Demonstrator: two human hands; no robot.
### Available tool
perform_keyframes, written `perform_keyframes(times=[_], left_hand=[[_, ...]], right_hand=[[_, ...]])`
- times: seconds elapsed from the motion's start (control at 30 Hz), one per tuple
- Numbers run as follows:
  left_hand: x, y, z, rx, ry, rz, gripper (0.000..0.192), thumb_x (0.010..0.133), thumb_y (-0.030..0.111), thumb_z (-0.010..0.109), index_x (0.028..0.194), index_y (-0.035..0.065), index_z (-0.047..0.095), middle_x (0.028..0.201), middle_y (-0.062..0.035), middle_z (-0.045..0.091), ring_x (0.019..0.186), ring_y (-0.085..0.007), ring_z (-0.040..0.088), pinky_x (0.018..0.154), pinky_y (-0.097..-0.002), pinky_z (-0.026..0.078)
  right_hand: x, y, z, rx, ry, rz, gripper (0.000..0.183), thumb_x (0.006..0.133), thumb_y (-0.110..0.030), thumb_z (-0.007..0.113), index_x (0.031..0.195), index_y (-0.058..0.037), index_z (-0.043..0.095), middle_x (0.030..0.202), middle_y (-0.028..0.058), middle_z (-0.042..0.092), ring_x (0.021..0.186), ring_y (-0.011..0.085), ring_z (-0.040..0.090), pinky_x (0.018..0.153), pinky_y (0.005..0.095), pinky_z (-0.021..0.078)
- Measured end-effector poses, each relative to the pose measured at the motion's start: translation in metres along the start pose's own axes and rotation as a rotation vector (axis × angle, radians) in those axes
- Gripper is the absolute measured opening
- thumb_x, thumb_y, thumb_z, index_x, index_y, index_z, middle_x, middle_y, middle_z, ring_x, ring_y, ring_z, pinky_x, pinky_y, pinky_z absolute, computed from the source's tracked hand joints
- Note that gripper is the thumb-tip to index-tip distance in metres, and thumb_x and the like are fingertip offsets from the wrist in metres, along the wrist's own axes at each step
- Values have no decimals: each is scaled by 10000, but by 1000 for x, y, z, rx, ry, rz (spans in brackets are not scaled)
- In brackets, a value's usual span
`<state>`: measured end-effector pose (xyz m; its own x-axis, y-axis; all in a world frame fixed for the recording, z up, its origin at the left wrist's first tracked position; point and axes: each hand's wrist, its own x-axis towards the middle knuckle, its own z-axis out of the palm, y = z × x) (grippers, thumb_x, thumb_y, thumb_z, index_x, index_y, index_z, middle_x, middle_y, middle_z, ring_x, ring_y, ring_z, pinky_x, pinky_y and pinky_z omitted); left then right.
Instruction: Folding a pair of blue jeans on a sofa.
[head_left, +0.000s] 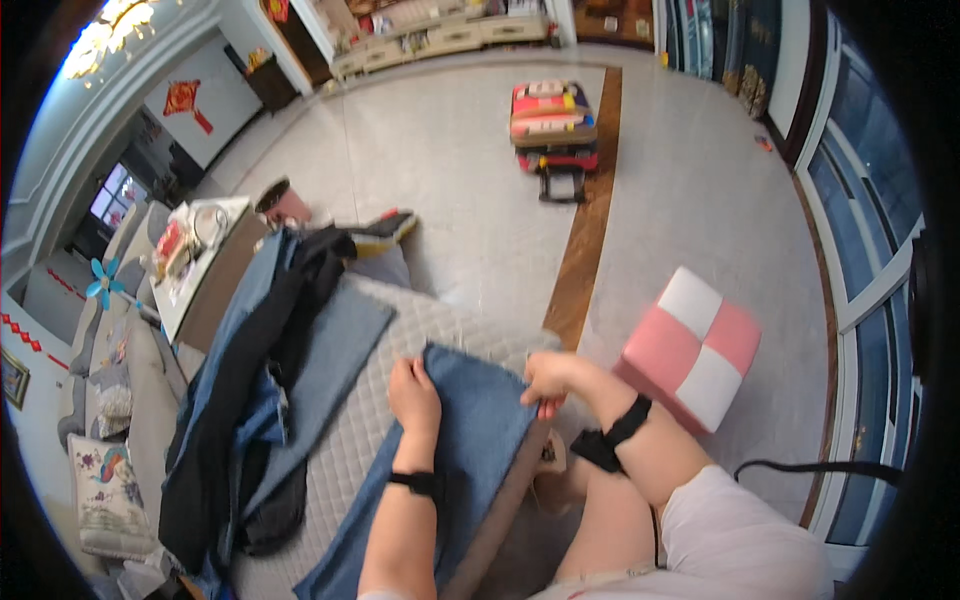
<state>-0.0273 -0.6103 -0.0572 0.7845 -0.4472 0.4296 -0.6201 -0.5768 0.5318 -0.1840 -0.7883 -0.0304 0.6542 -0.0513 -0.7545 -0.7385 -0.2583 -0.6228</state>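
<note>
A pair of blue denim trousers (472, 420) lies along the edge of a quilted, light grey seat (360, 390) in front of me. My left hand (415, 397) grips the far left corner of the spread trouser leg. At its far right corner, my right hand (553, 375) pinches the hem, fingers curled under the cloth. Between the two hands the hem is stretched fairly straight. To the left, a heap of other trousers, some blue denim (330, 375) and some black (247, 420), lies across the seat.
A pink-and-white cube stool (690, 349) stands to the right. Farther off on the floor is a colourful suitcase (555, 124) with its handle out. A cluttered table (240, 225), a pink bin (283, 201) and a sofa with cushions (112, 487) are at left. Glass sliding doors (862, 247) line the right side.
</note>
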Motion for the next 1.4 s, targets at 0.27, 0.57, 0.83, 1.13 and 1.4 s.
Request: perform_keyframes(times=[0.27,0.57,0.83,1.13,1.4], left_hand=[[-20,9,-14,57,122,277,194,850,104,610,1016,14,565,1044,-176,569,978,-351,540,859,-440,419],[-48,16,-3,245,-279,258,660,917,395,471,1442,24,319,1519,-138,287,1422,-281,223,1149,-433,159],[-51,4,1,294,-346,263,649,953,421,361,1489,78,233,1557,-115,197,1449,-264,133,1166,-424,83],[-137,-28,-95,330,-390,44,826,887,544,476,1473,17,232,1556,-127,190,1447,-258,142,1166,-414,97],[-242,-80,-225,480,-199,-261,799,850,408,600,1454,5,266,1526,-175,242,1412,-326,218,1141,-460,169]], right_hand=[[0,-7,10,-132,118,73,227,864,-168,664,812,52,655,674,121,688,557,207,671,517,330,546],[42,-32,40,-416,911,-562,542,840,-365,668,1265,-54,540,1391,135,477,1265,318,467,992,400,436],[56,-50,74,-756,551,-481,760,932,-617,310,1521,-183,106,1590,27,41,1458,294,10,1148,525,10],[50,-34,95,-893,823,-524,751,913,-613,387,1504,-191,196,1576,24,139,1451,272,92,1161,488,68],[46,-50,92,-856,872,-592,717,888,-517,504,1468,-150,298,1543,93,243,1420,326,195,1146,505,128]])
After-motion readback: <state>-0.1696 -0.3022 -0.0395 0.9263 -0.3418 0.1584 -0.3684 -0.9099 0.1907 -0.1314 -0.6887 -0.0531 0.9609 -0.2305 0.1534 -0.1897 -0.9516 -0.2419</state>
